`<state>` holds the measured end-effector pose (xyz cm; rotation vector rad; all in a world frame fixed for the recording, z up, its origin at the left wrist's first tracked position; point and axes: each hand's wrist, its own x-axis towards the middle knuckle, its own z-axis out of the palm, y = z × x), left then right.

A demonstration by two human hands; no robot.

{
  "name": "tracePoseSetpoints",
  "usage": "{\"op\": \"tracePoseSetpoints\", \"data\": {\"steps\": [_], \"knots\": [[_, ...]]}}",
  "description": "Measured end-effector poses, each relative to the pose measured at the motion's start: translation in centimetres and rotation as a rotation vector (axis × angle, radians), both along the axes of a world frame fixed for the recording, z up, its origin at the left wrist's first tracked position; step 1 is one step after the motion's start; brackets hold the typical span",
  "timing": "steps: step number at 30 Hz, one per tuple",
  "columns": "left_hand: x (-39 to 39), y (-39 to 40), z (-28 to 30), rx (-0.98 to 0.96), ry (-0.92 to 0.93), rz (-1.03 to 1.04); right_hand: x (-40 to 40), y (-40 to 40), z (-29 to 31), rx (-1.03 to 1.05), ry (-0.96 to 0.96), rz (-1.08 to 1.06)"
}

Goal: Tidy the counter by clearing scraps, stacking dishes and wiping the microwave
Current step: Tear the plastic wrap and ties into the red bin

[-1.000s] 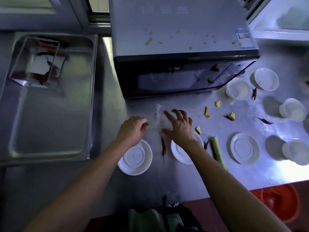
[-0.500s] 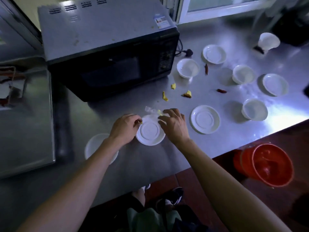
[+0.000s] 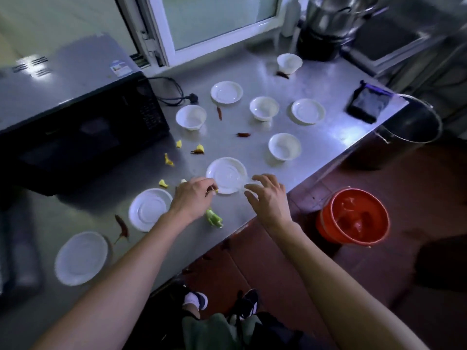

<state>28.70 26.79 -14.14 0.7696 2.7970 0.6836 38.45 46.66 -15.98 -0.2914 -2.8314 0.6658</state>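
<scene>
Fingertips of the left hand (image 3: 193, 198) pinch small scraps, a yellow bit showing at the tips, right at the near-left rim of a white saucer (image 3: 226, 175). The right hand (image 3: 269, 198) hovers at that saucer's near-right rim, fingers spread and loosely curled by a clear plastic scrap (image 3: 246, 184); whether it has hold of it cannot be told. A green stalk piece (image 3: 214, 218) lies just nearer than the saucer, below the left hand. Yellow scraps (image 3: 168, 159) lie left of the saucer, toward the microwave (image 3: 83, 122). Beyond the saucer stand white bowls (image 3: 284, 147). An orange bucket (image 3: 352, 215) sits on the floor, right of the saucer.
</scene>
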Motion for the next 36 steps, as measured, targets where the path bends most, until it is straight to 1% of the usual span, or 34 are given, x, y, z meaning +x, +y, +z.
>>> {"op": "tracePoseSetpoints", "data": {"steps": [6, 11, 15, 18, 24, 29, 36], "knots": [[2.1, 9.0, 0.6, -0.027, -0.001, -0.205, 5.8, 7.5, -0.4, -0.012, 0.026, -0.197], [3.5, 15.8, -0.3, -0.036, -0.044, -0.325, 9.5, 12.2, -1.1, -0.009, 0.045, -0.328], [4.3, 21.4, -2.1, -0.063, -0.117, -0.413, 12.2, 15.6, -2.1, 0.001, 0.003, -0.408], [4.5, 25.9, -3.3, -0.049, -0.149, -0.485, 13.6, 18.7, -2.5, -0.006, -0.077, -0.458], [3.6, 34.2, -5.6, -0.004, -0.185, -0.602, 13.8, 25.4, -3.3, -0.005, -0.226, -0.565], [3.3, 39.5, -6.9, -0.058, -0.21, -0.711, 14.5, 29.6, -4.8, -0.035, -0.3, -0.659], [5.0, 47.0, -8.4, -0.159, -0.253, -0.842, 17.3, 34.5, -7.8, -0.065, -0.354, -0.757]]}}
